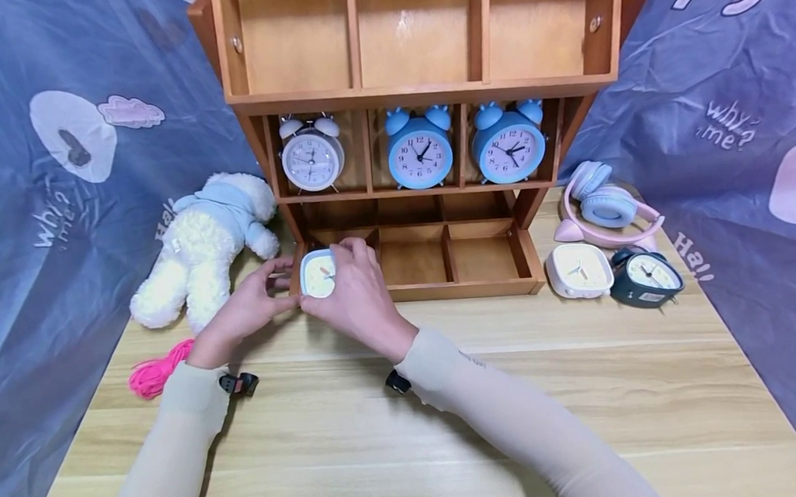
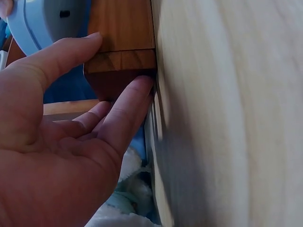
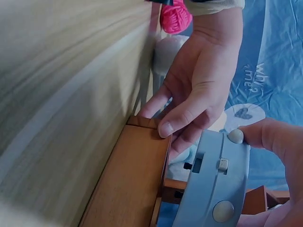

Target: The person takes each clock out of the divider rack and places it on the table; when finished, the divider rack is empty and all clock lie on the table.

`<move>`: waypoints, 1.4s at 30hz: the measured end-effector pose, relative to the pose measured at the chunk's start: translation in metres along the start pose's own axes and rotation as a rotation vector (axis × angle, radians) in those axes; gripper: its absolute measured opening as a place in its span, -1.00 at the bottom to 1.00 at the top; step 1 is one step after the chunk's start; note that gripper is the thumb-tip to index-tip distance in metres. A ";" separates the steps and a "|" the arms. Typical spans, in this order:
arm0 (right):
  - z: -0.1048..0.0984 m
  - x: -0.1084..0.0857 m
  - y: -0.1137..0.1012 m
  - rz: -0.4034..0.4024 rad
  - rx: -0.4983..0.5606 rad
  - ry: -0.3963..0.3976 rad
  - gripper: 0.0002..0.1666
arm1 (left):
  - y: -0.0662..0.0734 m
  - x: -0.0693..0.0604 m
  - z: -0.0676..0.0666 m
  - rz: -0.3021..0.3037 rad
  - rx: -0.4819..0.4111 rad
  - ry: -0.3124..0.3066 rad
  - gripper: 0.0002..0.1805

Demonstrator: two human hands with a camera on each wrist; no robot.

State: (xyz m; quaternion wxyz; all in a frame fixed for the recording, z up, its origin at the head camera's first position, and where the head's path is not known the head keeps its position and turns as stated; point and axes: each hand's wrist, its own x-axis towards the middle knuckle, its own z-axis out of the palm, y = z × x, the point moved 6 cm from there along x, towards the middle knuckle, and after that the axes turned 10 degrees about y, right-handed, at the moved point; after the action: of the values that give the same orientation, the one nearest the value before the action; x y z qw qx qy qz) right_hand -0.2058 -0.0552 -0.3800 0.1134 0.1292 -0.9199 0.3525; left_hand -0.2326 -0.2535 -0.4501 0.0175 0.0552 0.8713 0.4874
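My right hand (image 1: 361,293) grips a small light-blue square alarm clock (image 1: 316,275) by its sides, thumb low and fingers over the top. The clock is at the left compartment of the bottom row of a brown wooden shelf (image 1: 456,290), with its pale dial facing up toward the head view. From the right wrist view, the clock's blue underside (image 3: 201,187) shows two round feet. My left hand (image 1: 249,305) holds the shelf's lower left front corner (image 2: 124,59), thumb on one face and fingers against the end. How far the clock sits inside is hidden.
A white twin-bell clock (image 1: 312,160) and two blue twin-bell clocks (image 1: 421,157) fill the middle row. At left lie a white plush toy (image 1: 206,231) and pink cord (image 1: 159,369). At right are headphones (image 1: 606,207), a white clock (image 1: 580,270) and a dark green clock (image 1: 646,277).
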 end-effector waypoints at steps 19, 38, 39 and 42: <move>0.000 -0.028 0.003 -0.018 0.029 -0.051 -0.03 | -0.001 -0.001 -0.003 -0.036 -0.059 -0.023 -0.13; 0.012 -0.062 0.002 -0.023 0.008 -0.099 0.11 | -0.002 -0.002 -0.003 -0.066 0.000 -0.018 -0.11; 0.013 -0.063 0.003 -0.023 -0.001 -0.100 0.11 | -0.002 -0.002 -0.003 -0.062 0.000 -0.019 -0.11; 0.016 -0.063 0.006 -0.020 -0.026 -0.102 0.11 | -0.001 -0.001 -0.002 -0.056 -0.010 -0.022 -0.11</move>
State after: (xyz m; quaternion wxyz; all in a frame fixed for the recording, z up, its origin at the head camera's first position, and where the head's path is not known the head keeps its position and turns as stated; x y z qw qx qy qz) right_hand -0.1498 -0.0523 -0.4144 0.0715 0.1545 -0.9277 0.3322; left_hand -0.2317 -0.2559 -0.4504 0.0410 0.0363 0.8697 0.4905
